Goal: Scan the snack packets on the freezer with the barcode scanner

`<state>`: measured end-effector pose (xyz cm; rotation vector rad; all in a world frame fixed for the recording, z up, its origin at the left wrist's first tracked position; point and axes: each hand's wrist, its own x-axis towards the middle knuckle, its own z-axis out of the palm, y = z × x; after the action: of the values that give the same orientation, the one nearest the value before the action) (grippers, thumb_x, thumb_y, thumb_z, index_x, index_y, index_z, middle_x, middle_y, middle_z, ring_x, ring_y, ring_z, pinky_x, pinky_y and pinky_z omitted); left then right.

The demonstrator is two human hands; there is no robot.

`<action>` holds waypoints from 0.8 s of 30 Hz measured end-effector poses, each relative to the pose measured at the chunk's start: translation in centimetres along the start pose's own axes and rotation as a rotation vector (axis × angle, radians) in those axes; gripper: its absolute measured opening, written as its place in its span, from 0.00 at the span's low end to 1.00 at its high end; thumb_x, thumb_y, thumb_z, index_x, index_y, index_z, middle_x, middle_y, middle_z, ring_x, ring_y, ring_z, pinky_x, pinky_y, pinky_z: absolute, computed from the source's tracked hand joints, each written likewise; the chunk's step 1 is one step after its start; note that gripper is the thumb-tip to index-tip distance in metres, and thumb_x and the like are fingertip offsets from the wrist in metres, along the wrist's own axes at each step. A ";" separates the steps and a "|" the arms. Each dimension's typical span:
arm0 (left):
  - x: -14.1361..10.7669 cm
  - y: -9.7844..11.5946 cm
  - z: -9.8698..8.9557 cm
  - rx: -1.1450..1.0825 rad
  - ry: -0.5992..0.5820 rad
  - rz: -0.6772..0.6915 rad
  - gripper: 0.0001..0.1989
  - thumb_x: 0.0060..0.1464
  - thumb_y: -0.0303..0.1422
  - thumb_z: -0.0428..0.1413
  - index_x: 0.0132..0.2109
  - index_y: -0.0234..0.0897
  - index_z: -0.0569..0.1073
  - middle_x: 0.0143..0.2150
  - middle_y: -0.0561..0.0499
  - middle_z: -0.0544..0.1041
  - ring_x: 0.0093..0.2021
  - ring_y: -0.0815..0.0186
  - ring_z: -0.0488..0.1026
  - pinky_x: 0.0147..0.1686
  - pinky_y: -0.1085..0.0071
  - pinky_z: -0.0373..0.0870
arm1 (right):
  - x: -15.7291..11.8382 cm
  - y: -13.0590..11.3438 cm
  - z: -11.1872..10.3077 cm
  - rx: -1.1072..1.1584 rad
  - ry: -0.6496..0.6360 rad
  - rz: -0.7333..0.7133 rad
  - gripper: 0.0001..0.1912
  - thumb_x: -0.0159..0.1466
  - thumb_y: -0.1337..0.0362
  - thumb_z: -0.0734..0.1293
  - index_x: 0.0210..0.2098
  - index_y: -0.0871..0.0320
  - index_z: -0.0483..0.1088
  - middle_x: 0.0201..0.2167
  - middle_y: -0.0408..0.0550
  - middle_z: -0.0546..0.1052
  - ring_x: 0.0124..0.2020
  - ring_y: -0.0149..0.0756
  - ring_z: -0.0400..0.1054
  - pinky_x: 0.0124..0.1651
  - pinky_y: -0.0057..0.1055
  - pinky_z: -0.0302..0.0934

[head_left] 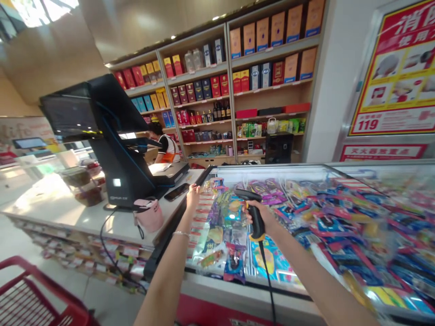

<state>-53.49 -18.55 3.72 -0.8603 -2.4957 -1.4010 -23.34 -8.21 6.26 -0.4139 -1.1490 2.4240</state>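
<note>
My right hand (258, 215) is wrapped round the grip of a black and yellow barcode scanner (256, 222), held over the glass-sided chest freezer (200, 278). A cable hangs from the scanner's grip. Below and around it lie packaged ice creams (234, 260) in colourful wrappers. Beside the counter edge, my left hand (193, 195) is raised with its fingers loosely bent and apart, and I see nothing in it. Close to its left, a dark smartphone (177, 192) lies on the white counter (81, 222).
A black checkout scale with a screen (118, 145) stands on the counter beside a pink cup-shaped bag (148, 215). A red shopping cart (37, 290) is at lower left. Behind the counter, a person (168, 147) is near shelves of boxed bottles (200, 90).
</note>
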 end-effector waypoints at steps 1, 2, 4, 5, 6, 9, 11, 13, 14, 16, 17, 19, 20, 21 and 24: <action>0.8 -0.3 0.5 0.027 -0.001 -0.019 0.17 0.62 0.36 0.47 0.55 0.35 0.64 0.48 0.40 0.77 0.45 0.63 0.76 0.42 0.70 0.69 | 0.5 0.7 -0.2 0.008 0.000 0.030 0.07 0.53 0.64 0.67 0.30 0.61 0.69 0.21 0.43 0.70 0.14 0.24 0.57 0.14 0.22 0.54; 1.7 -0.5 0.9 0.049 -0.002 -0.030 0.16 0.61 0.35 0.48 0.53 0.34 0.65 0.48 0.40 0.77 0.46 0.63 0.76 0.42 0.70 0.69 | 0.9 1.4 -0.5 0.016 0.003 0.064 0.07 0.53 0.64 0.67 0.29 0.61 0.69 0.21 0.43 0.70 0.14 0.24 0.57 0.14 0.22 0.54; 3.1 -0.7 2.0 0.089 -0.012 -0.047 0.16 0.60 0.35 0.50 0.52 0.32 0.66 0.48 0.38 0.77 0.47 0.61 0.75 0.43 0.69 0.68 | 1.3 2.3 -1.0 0.034 0.014 0.121 0.06 0.54 0.63 0.67 0.29 0.61 0.69 0.20 0.43 0.70 0.13 0.23 0.57 0.14 0.21 0.54; 3.7 -0.7 2.5 0.114 -0.020 -0.060 0.16 0.60 0.35 0.50 0.52 0.31 0.67 0.48 0.36 0.76 0.48 0.59 0.74 0.44 0.67 0.67 | 1.4 2.7 -1.2 0.039 0.019 0.141 0.06 0.54 0.64 0.67 0.29 0.61 0.69 0.20 0.43 0.70 0.13 0.23 0.57 0.14 0.21 0.54; 4.2 -0.8 3.1 0.140 -0.032 -0.075 0.18 0.59 0.36 0.51 0.52 0.30 0.67 0.49 0.35 0.76 0.48 0.57 0.74 0.44 0.66 0.67 | 1.4 3.0 -1.3 0.041 0.026 0.152 0.06 0.55 0.64 0.67 0.30 0.61 0.70 0.20 0.43 0.70 0.13 0.23 0.58 0.14 0.21 0.53; 4.9 -0.8 4.7 0.220 -0.071 -0.119 0.20 0.56 0.39 0.54 0.49 0.27 0.69 0.48 0.30 0.75 0.52 0.49 0.71 0.47 0.61 0.65 | 1.5 3.5 -1.3 0.031 0.036 0.188 0.07 0.56 0.64 0.66 0.31 0.62 0.70 0.20 0.42 0.70 0.14 0.23 0.58 0.14 0.20 0.53; 5.0 -0.6 5.4 0.268 -0.086 -0.146 0.20 0.54 0.41 0.56 0.46 0.27 0.71 0.49 0.29 0.74 0.55 0.45 0.66 0.48 0.59 0.63 | 1.5 3.7 -1.3 0.023 0.035 0.205 0.08 0.56 0.64 0.66 0.32 0.63 0.71 0.20 0.42 0.70 0.13 0.23 0.58 0.15 0.20 0.52; 4.9 -0.3 5.9 0.303 -0.085 -0.176 0.19 0.52 0.41 0.57 0.44 0.29 0.72 0.51 0.29 0.72 0.58 0.41 0.62 0.48 0.56 0.62 | 1.6 3.9 -1.2 0.024 0.031 0.210 0.08 0.57 0.63 0.66 0.33 0.63 0.71 0.20 0.42 0.70 0.13 0.23 0.57 0.15 0.21 0.52; 4.9 0.0 6.0 0.314 -0.082 -0.192 0.18 0.52 0.41 0.58 0.44 0.30 0.73 0.53 0.29 0.70 0.59 0.40 0.60 0.49 0.55 0.62 | 1.6 3.9 -1.3 0.025 0.030 0.212 0.08 0.57 0.63 0.65 0.33 0.63 0.70 0.20 0.42 0.70 0.13 0.23 0.57 0.15 0.21 0.52; 4.9 0.6 6.3 0.323 -0.075 -0.219 0.16 0.52 0.39 0.57 0.44 0.33 0.72 0.55 0.31 0.68 0.60 0.40 0.59 0.49 0.52 0.61 | 1.7 4.0 -1.3 0.031 0.026 0.215 0.08 0.57 0.63 0.64 0.33 0.63 0.71 0.20 0.43 0.71 0.13 0.23 0.58 0.15 0.21 0.52; 4.9 0.9 6.3 0.323 -0.072 -0.230 0.15 0.52 0.38 0.57 0.44 0.34 0.72 0.56 0.31 0.68 0.60 0.40 0.58 0.50 0.51 0.60 | 1.7 4.1 -1.4 0.033 0.025 0.215 0.09 0.58 0.63 0.64 0.32 0.63 0.71 0.20 0.43 0.71 0.13 0.23 0.58 0.15 0.21 0.52; 5.1 1.6 6.4 0.310 -0.072 -0.246 0.15 0.52 0.38 0.57 0.44 0.34 0.71 0.57 0.31 0.67 0.61 0.40 0.57 0.51 0.50 0.58 | 1.8 4.1 -1.4 0.039 0.013 0.213 0.09 0.58 0.63 0.64 0.32 0.63 0.71 0.20 0.43 0.71 0.13 0.23 0.58 0.15 0.22 0.52; 5.2 2.0 6.4 0.297 -0.078 -0.254 0.16 0.51 0.38 0.57 0.45 0.33 0.70 0.56 0.30 0.68 0.62 0.40 0.56 0.51 0.50 0.58 | 1.8 4.1 -1.4 0.043 0.005 0.210 0.09 0.58 0.63 0.63 0.33 0.63 0.71 0.20 0.43 0.71 0.13 0.24 0.58 0.15 0.22 0.52; 5.3 2.3 6.4 0.276 -0.089 -0.262 0.17 0.50 0.38 0.58 0.45 0.33 0.70 0.55 0.30 0.69 0.62 0.40 0.57 0.51 0.50 0.59 | 1.7 4.0 -1.4 0.046 -0.002 0.209 0.09 0.58 0.63 0.63 0.33 0.63 0.71 0.20 0.43 0.71 0.13 0.24 0.58 0.16 0.22 0.52; 5.2 3.2 6.0 0.163 -0.142 -0.303 0.22 0.43 0.36 0.63 0.45 0.33 0.68 0.46 0.31 0.75 0.55 0.42 0.68 0.46 0.56 0.65 | 1.7 3.9 -1.4 0.047 -0.007 0.215 0.09 0.59 0.63 0.63 0.33 0.63 0.71 0.20 0.43 0.71 0.13 0.24 0.58 0.16 0.21 0.52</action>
<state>-55.14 -10.25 4.82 -0.5874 -2.8996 -1.2282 -25.17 -8.65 2.19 -0.5390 -1.0976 2.6332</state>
